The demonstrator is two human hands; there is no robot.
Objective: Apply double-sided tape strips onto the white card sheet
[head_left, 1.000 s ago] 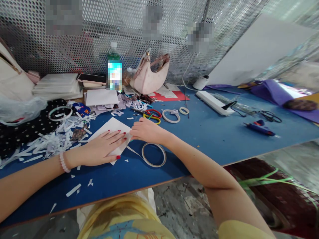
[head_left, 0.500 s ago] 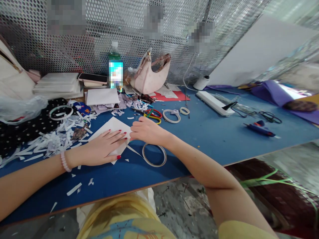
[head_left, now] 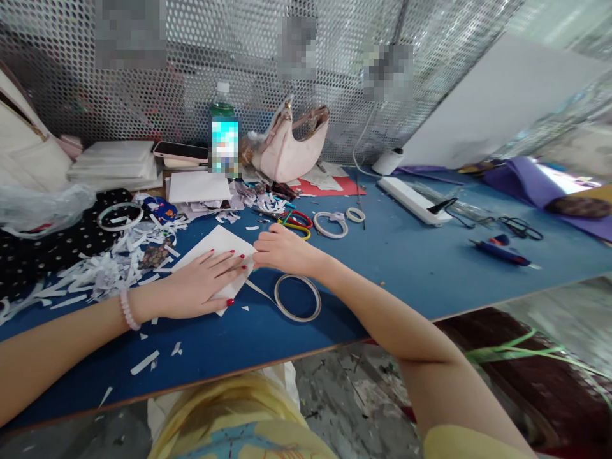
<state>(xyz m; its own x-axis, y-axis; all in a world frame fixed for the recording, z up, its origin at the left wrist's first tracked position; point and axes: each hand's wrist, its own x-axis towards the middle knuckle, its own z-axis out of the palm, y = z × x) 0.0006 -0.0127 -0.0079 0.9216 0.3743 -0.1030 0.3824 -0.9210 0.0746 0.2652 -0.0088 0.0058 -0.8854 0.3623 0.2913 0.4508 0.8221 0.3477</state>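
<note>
My left hand (head_left: 205, 284) lies flat with fingers stretched over a white sheet of paper (head_left: 215, 245), which is turned cornerwise on the blue table. At the paper's right corner my right hand (head_left: 282, 250) is closed, its fingers curled in. What it grips is hidden; a small greenish bit shows under it. A roll of narrow white tape (head_left: 297, 298) lies just below my right wrist. From the roll, a loose strip (head_left: 261, 290) runs to the paper's lower right edge.
Paper shreds (head_left: 102, 274) cover the left side. Behind my hands are scissors (head_left: 299, 223), smaller tape rolls (head_left: 331, 225), a stack of white paper (head_left: 199, 187) and a pink handbag (head_left: 296, 150). A power strip (head_left: 414, 201) and a blue glue gun (head_left: 502, 250) lie to the right.
The whole view has shifted slightly. Both hands keep their places on the paper, with no clear movement of paper or tape.
</note>
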